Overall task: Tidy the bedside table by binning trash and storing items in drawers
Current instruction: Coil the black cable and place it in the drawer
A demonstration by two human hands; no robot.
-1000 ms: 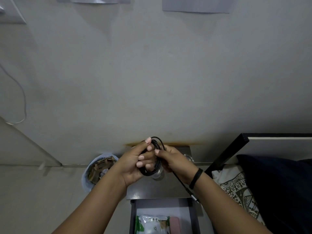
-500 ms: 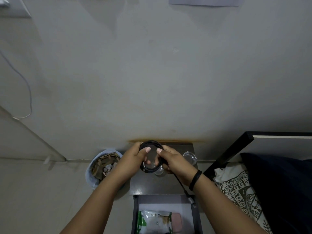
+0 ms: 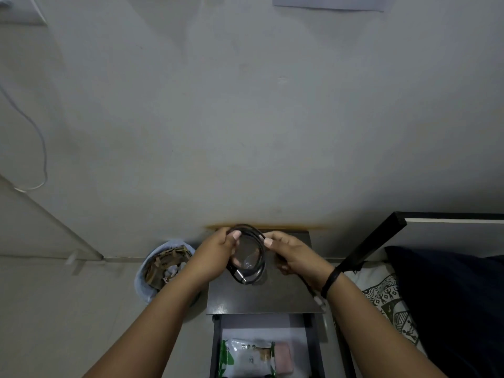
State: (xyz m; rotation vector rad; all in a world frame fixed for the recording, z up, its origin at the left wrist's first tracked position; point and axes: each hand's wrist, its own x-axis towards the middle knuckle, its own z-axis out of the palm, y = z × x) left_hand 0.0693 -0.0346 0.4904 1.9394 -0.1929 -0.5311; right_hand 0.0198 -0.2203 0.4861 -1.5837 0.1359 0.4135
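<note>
Both hands hold a coiled black cable [image 3: 255,236] above the dark bedside table [image 3: 261,298]. My left hand [image 3: 215,255] grips the coil's left side and my right hand [image 3: 294,255] pinches its right side. One metal plug hangs at the coil's bottom; the cable's loose tail runs under my right wrist to a second plug near the table's front right corner. Below the table top a drawer [image 3: 263,324] stands pulled out, holding a green-and-white wipes pack [image 3: 248,358] and a pink item [image 3: 283,357]. A clear round lid lies on the table under the coil.
A pale blue bin [image 3: 147,282] full of brown paper scraps stands on the floor left of the table. A bed with a black frame [image 3: 381,236], dark pillow and patterned sheet fills the right. The wall is directly behind the table.
The coil has been wound further and lowered a little; my hands have spread apart to its two sides, and the trailing tail has shortened.
</note>
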